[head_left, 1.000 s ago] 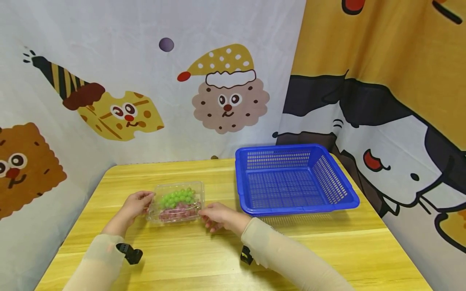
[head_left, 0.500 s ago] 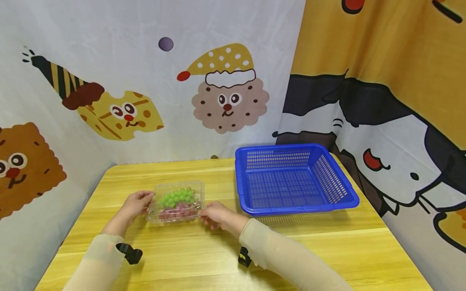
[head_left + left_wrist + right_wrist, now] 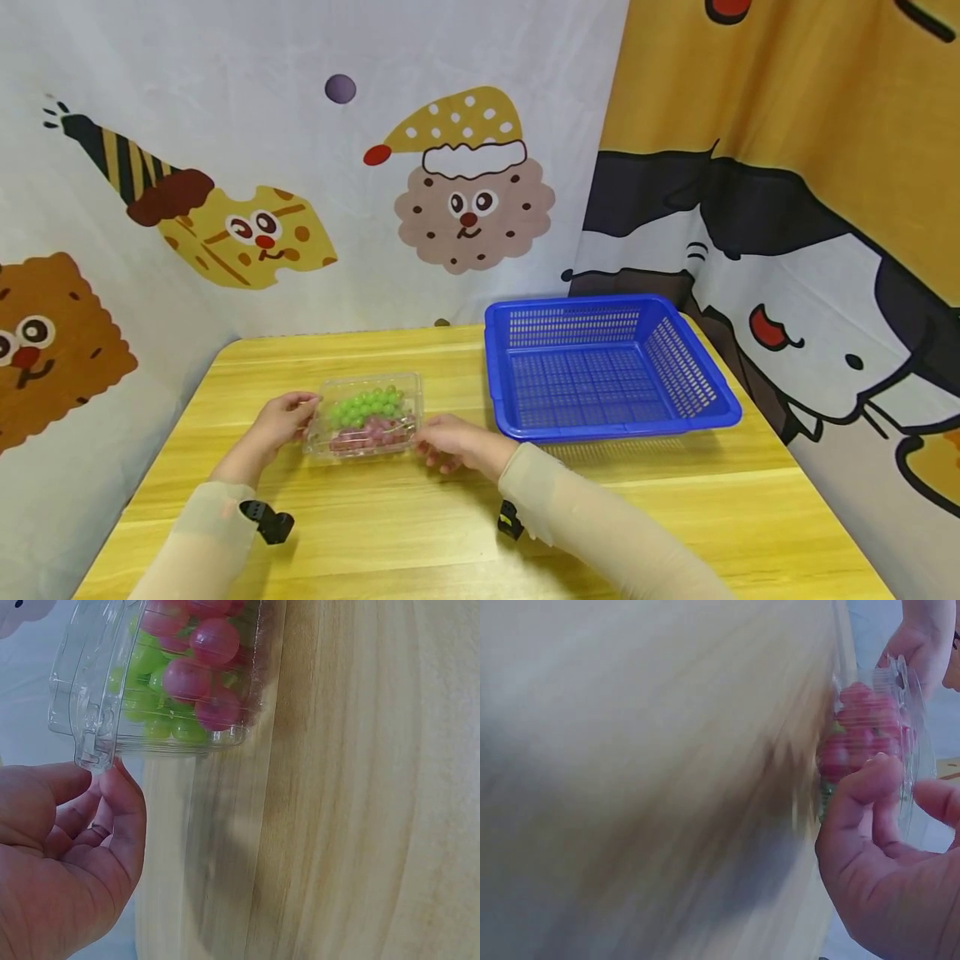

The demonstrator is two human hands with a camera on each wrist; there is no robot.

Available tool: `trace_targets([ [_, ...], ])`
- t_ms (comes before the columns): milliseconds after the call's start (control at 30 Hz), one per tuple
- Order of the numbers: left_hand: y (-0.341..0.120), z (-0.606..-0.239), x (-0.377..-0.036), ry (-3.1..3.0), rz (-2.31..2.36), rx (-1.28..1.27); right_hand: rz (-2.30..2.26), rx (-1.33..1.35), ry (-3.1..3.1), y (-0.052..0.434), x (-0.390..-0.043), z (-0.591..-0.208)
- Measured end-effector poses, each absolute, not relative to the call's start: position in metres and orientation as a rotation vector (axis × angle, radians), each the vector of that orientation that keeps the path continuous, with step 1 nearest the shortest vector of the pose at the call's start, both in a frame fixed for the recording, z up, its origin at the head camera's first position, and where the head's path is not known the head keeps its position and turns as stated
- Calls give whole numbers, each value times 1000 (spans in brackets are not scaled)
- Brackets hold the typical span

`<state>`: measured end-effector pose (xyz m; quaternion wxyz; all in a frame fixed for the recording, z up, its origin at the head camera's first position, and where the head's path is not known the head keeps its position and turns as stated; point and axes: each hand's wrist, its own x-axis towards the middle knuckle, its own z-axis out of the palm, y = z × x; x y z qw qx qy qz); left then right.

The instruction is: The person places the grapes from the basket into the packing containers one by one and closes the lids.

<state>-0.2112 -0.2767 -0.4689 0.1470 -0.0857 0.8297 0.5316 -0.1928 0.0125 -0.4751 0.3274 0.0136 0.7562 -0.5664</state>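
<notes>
A wooden surface (image 3: 390, 517) is seen, with a blue basket (image 3: 607, 367) on its far right part. Left of the basket lies a clear box (image 3: 365, 414) of green and red grapes. Its left edge is pinched by the left hand (image 3: 276, 423); its right side is touched by the curled fingers of the right hand (image 3: 450, 442).

Clear plastic clamshell box (image 3: 365, 414), lid shut, flat on the bench, filled with green and red grapes (image 3: 366, 414); at 9 o'clock of the basket.
</notes>
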Motion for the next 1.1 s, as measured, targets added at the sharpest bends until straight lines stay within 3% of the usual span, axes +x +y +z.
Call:
trace_targets([
  [867, -278, -470, -208, 2373, 1513, -248, -1760, 188, 1988, -3, -206, -478],
  [1100, -301, -467, -199, 2147, 1481, -45, -1743, 197, 2003, -4, -206, -476],
])
